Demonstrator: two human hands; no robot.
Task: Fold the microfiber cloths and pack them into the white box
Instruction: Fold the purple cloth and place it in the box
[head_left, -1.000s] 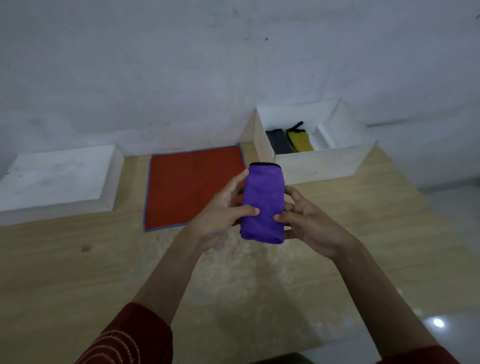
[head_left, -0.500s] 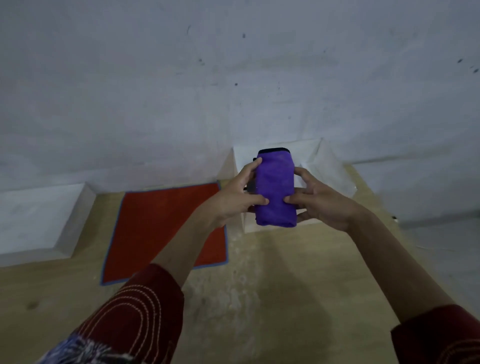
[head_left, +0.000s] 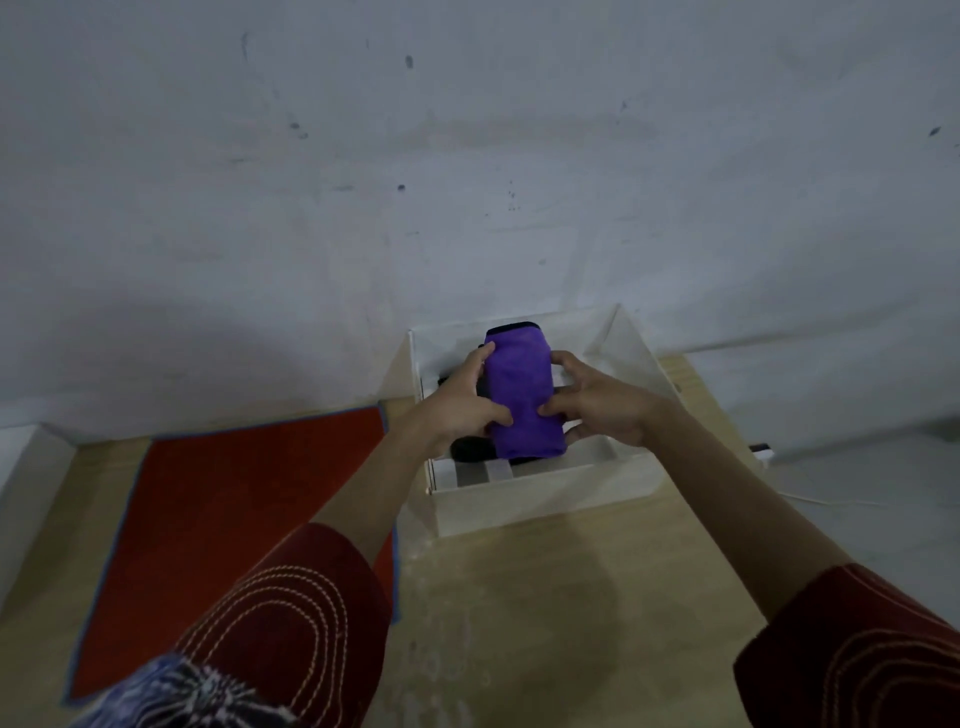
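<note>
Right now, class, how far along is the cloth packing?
Done: a dark cloth already lies in the white box. In hand: the left hand and right hand hold the folded purple cloth over the box. Left: setting it inside, then folding the red cloth lying flat on the table.

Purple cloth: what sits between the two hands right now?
Head view: only the folded purple cloth lies between the left hand and right hand, gripped from both sides over the white box.
</note>
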